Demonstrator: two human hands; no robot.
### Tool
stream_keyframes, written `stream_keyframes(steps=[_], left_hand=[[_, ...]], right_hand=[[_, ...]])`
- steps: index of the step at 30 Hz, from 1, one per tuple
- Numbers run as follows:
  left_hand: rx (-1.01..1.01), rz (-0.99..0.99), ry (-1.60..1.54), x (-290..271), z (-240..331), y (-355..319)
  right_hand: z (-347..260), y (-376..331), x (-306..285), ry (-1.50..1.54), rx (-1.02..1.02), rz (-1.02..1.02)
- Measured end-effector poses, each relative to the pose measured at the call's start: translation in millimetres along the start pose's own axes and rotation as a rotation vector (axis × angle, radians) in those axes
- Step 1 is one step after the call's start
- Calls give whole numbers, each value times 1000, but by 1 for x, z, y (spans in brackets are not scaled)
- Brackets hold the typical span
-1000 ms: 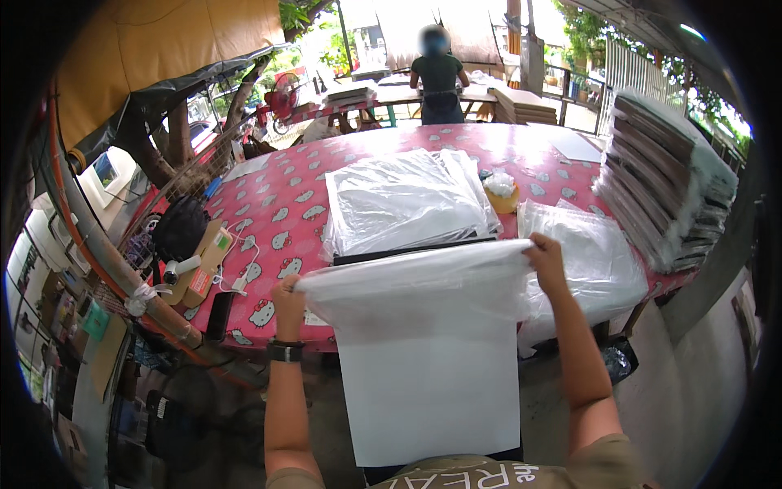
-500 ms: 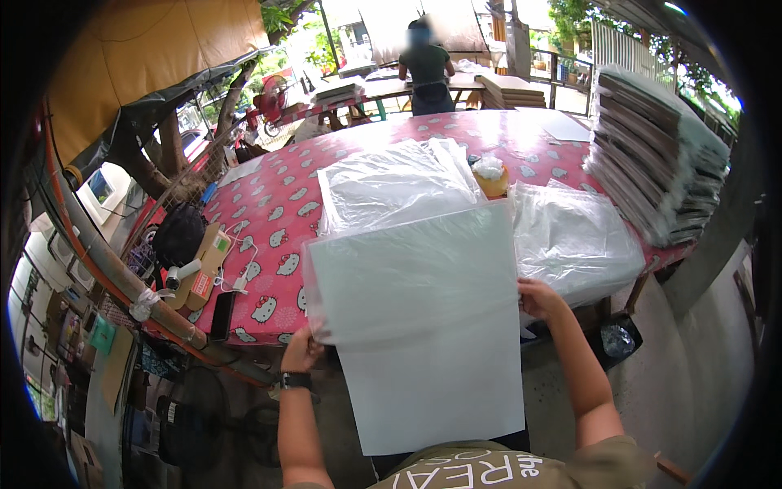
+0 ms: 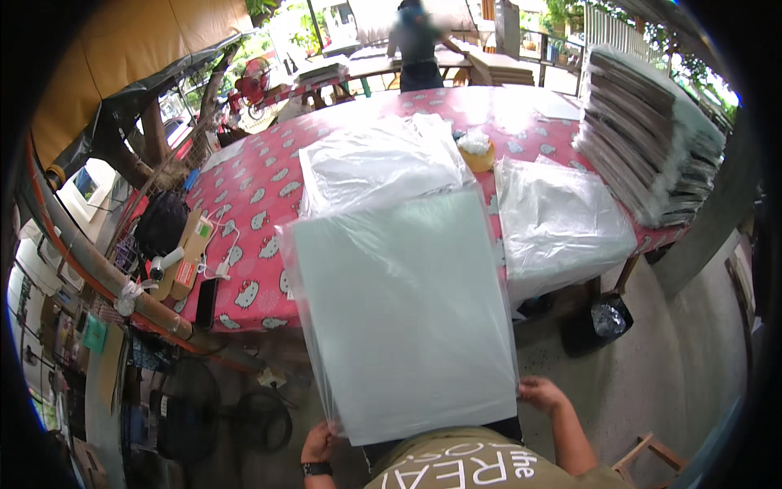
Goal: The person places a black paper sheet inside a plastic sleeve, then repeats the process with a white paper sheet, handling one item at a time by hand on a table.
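Dressed in olive shirt (image 3: 491, 444) with large white lettering (image 3: 450, 473), below both grips; wearing black band (image 3: 317, 469) just behind grip of left hand (image 3: 319, 442).

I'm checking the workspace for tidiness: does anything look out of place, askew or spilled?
Mildly: the pile of clear plastic, right of the white sheet, seems to droop over the front edge of the table, so it looks untidy. I see no spill or damage.

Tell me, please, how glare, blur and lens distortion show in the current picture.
In the head view, glare washes out the far part of the pink cat-print tablecloth; there, faint reflections streak the clear plastic sleeve around the pale rectangular sheet; the same head view shows the person in a dark top blurred and that tablecloth's far edge bowed.
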State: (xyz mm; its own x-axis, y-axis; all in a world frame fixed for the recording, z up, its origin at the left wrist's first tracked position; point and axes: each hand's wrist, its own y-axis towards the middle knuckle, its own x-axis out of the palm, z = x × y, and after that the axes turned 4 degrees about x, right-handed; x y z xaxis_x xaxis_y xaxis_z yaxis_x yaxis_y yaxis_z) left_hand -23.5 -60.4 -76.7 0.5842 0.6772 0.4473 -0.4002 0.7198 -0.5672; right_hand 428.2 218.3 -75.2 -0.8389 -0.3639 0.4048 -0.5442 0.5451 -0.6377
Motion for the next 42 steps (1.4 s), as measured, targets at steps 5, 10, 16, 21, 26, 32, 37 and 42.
stream_keyframes(steps=[5,10,16,21,26,32,37,42], left_hand=[[-57,-15,82,-16,-17,-19],[88,66,584,5,-6,-26],[214,-51,373,72,21,-31],[153,-259,269,108,20,-33],[-33,-430,319,140,2,-48],[-64,-806,612,185,24,-40],[-25,-1477,1074,264,29,-22],[189,-1340,864,243,15,6]], right_hand=[[25,-20,4,-24,24,39],[10,-46,25,-608,-9,189],[-44,-57,62,-348,-462,275],[-34,-50,61,643,-660,-291],[23,-53,98,765,-285,-209],[-33,-24,141,449,-470,480],[-149,-73,155,-105,-1265,849],[-233,-109,197,-42,-1700,959]])
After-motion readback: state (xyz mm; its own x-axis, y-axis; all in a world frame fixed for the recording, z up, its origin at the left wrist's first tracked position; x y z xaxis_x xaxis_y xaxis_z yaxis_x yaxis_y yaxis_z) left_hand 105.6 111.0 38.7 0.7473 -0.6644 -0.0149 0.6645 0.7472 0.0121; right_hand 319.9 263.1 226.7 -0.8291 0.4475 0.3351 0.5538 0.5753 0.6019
